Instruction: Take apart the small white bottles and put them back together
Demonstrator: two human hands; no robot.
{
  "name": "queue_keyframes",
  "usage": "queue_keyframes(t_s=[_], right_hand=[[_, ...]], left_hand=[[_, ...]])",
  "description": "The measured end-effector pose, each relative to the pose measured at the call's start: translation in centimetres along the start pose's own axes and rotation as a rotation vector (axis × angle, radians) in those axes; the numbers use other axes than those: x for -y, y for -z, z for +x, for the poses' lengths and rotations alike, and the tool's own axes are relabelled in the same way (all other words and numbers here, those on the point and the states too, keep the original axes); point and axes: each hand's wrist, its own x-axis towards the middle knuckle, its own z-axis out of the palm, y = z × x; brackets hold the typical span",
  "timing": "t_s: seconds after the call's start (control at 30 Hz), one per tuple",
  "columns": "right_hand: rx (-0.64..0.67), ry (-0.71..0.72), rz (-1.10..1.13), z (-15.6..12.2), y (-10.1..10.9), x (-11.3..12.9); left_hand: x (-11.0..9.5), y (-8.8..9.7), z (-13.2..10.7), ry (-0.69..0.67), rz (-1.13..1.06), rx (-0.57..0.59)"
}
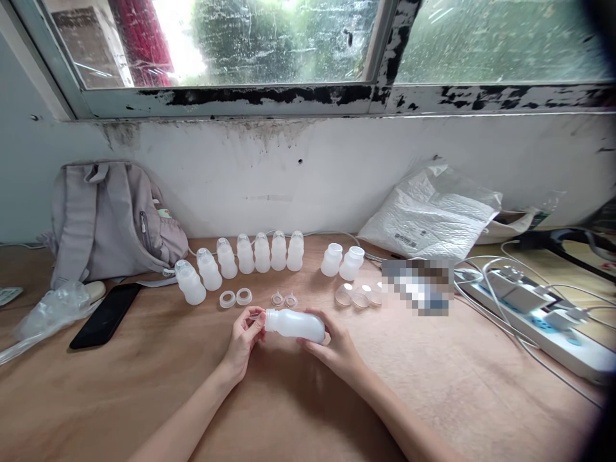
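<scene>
A frosted white baby bottle lies sideways between my hands above the table, its threaded neck facing left. My right hand is wrapped round its base. At the neck, my left hand pinches a small clear piece that looks like a bottle nipple, mostly hidden by the fingers. Just beyond are two clear nipples and two white collar rings. Three clear dome caps lie to the right. Two open bottles stand behind those caps. Several bottles with clear caps form a curved row at the back left.
A grey backpack leans on the wall at left, near a black phone and a crumpled plastic bag. At right are a silvery mailing bag, a blurred-out patch, and a power strip with chargers and loose cables.
</scene>
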Motion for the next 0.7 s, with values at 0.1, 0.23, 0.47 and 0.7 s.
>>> queue_keyframes(t_s=[0.1, 0.23, 0.47, 0.7], right_hand=[[-0.010, 0.045, -0.023, 0.03, 0.04, -0.07], [-0.036, 0.139, -0.069, -0.04, 0.09, 0.07], [-0.075, 0.298, -0.138, -0.38, -0.15, 0.10], [-0.108, 0.338, -0.191, -0.51, -0.42, -0.39]], left_hand=[[0.07, 0.02, 0.05, -0.013, 0.006, -0.002], [0.14, 0.03, 0.19, -0.012, 0.007, 0.000], [0.43, 0.15, 0.20, 0.060, 0.051, 0.023], [0.23, -0.05, 0.02, 0.051, 0.068, 0.012]])
